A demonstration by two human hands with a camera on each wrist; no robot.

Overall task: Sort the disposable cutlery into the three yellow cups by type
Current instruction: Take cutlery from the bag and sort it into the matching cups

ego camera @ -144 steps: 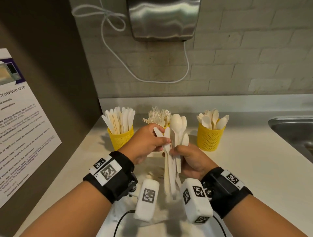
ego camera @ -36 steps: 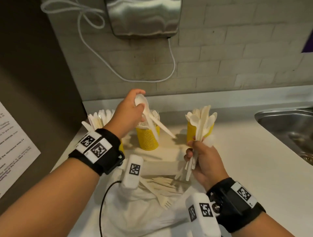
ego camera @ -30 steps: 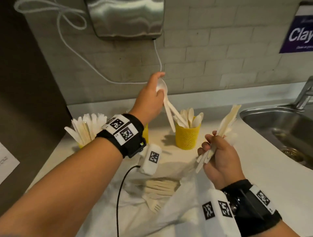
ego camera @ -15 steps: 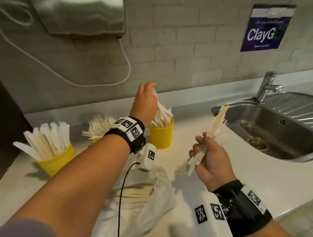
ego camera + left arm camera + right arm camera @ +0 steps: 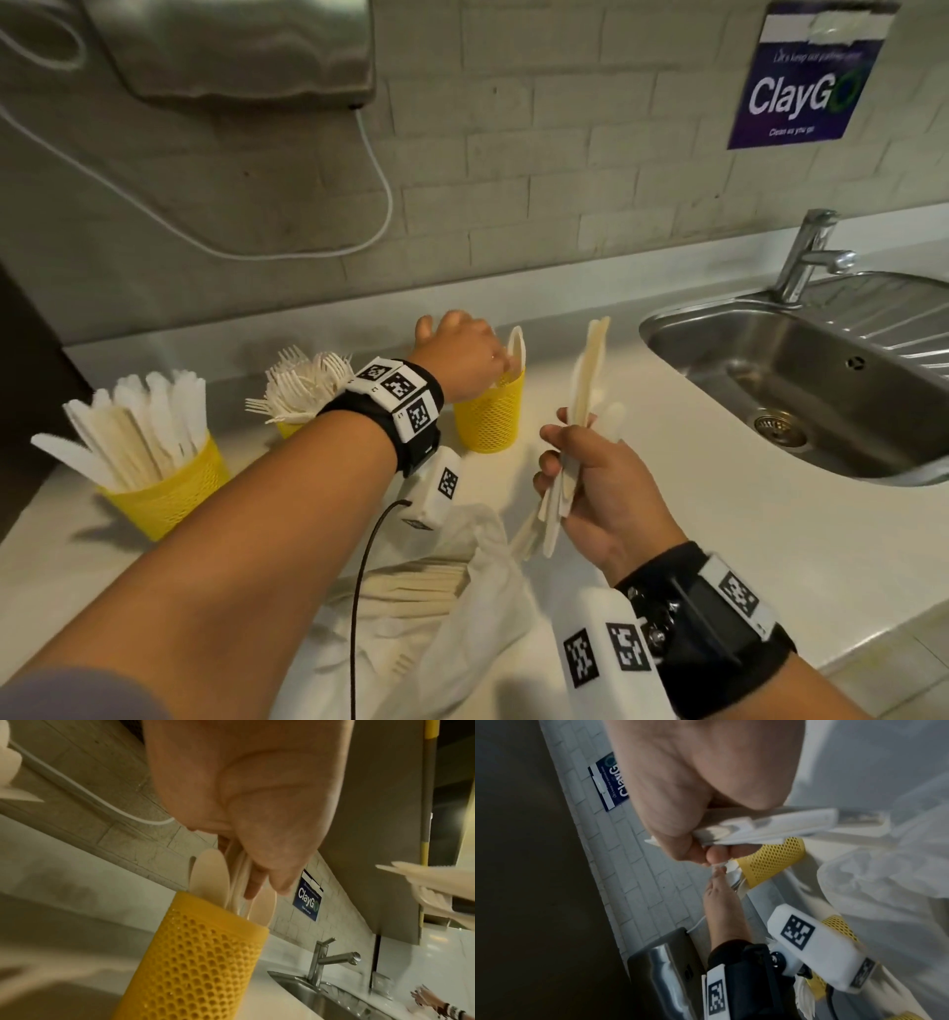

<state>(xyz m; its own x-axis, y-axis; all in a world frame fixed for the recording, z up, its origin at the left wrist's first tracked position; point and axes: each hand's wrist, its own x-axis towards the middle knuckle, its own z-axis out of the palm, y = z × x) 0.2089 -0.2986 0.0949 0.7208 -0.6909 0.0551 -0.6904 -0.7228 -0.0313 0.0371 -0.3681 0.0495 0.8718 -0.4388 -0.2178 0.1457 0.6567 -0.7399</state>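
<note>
Three yellow mesh cups stand on the white counter: the knife cup (image 5: 169, 493) at left, the fork cup (image 5: 290, 427) partly hidden behind my left wrist, and the spoon cup (image 5: 490, 416) (image 5: 200, 953) to the right. My left hand (image 5: 462, 349) (image 5: 257, 888) is over the spoon cup, its fingertips pinching white spoons (image 5: 237, 874) whose handles are down in the cup. My right hand (image 5: 580, 462) (image 5: 706, 850) is raised to the right of that cup, gripping an upright bundle of cutlery (image 5: 590, 370) (image 5: 770, 829).
A white bag (image 5: 477, 616) lies on the near counter with more cutlery (image 5: 411, 586) in it. A steel sink (image 5: 667, 329) with a tap (image 5: 806, 252) is at the right. A hand dryer (image 5: 241, 46) hangs on the brick wall.
My left hand took spoons from the bundle, carried them right and lowered them into the spoon cup. The view swung right, bringing the sink in. My right hand kept its bundle.
</note>
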